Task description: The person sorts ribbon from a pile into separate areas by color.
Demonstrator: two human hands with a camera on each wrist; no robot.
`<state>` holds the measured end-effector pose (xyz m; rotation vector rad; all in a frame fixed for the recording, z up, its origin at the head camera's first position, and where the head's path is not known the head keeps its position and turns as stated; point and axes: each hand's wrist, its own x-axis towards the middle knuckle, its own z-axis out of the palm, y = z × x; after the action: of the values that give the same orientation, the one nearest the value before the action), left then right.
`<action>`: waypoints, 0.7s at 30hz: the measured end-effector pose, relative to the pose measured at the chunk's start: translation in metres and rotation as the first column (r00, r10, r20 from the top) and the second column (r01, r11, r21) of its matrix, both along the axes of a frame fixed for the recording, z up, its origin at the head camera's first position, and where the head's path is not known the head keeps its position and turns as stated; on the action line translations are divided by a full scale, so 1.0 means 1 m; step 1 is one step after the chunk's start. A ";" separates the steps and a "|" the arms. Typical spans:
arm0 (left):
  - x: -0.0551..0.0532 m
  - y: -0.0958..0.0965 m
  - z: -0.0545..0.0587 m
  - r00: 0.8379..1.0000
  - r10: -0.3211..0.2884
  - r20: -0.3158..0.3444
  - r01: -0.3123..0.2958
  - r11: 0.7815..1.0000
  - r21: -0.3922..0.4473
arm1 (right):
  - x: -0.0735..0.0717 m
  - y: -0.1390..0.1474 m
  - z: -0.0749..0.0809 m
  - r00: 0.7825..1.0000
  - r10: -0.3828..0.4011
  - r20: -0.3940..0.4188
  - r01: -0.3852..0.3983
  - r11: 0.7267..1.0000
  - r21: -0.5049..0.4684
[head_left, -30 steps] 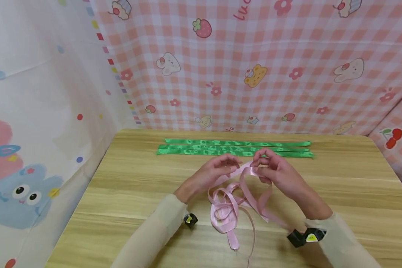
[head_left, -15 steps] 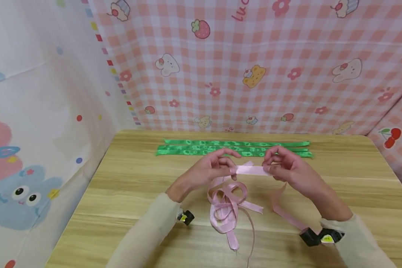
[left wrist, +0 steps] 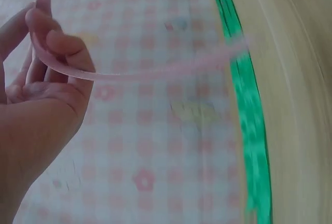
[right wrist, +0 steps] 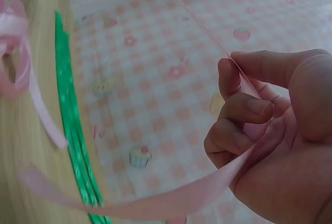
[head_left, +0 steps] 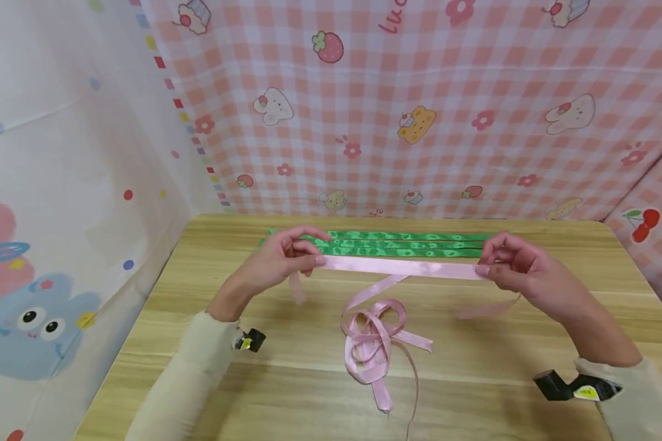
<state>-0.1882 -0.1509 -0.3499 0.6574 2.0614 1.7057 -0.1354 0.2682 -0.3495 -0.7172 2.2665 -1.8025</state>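
Observation:
A pink satin ribbon (head_left: 397, 267) is stretched nearly level above the table between both hands. My left hand (head_left: 281, 260) pinches it at the left, and a short tail dangles below those fingers. At the right, my right hand (head_left: 521, 269) pinches the other part between thumb and forefinger; in the right wrist view a loose tail (right wrist: 176, 200) curves away from the palm. Beneath the taut strip lies a tangled heap of pink ribbon (head_left: 372, 343) on the table. One strand slants from the heap up to behind the stretched ribbon.
Several green ribbon strips (head_left: 397, 244) lie side by side along the back of the wooden table (head_left: 226, 380). A checked pink curtain (head_left: 364, 92) hangs behind the table, and a white printed cloth (head_left: 77, 184) hangs at the left.
My hands have moved well apart, left hand leftward and right hand rightward. The pink ribbon between them has gone from a loose loop to a long taut strip.

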 end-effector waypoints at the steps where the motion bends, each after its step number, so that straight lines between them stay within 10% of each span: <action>1: -0.001 -0.006 -0.001 1.000 0.005 -0.004 -0.005 1.000 -0.022 | 0.000 0.003 -0.001 1.000 -0.018 0.002 0.018 0.999 0.027; 21: -0.006 -0.081 -0.038 0.985 0.164 0.044 -0.155 0.974 -0.162 | -0.003 0.055 -0.034 0.995 -0.073 0.073 0.062 0.988 0.139</action>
<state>-0.1940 -0.2318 -0.3878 0.3975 2.2328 1.6018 -0.1381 0.3234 -0.3833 -0.5433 2.3610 -1.6525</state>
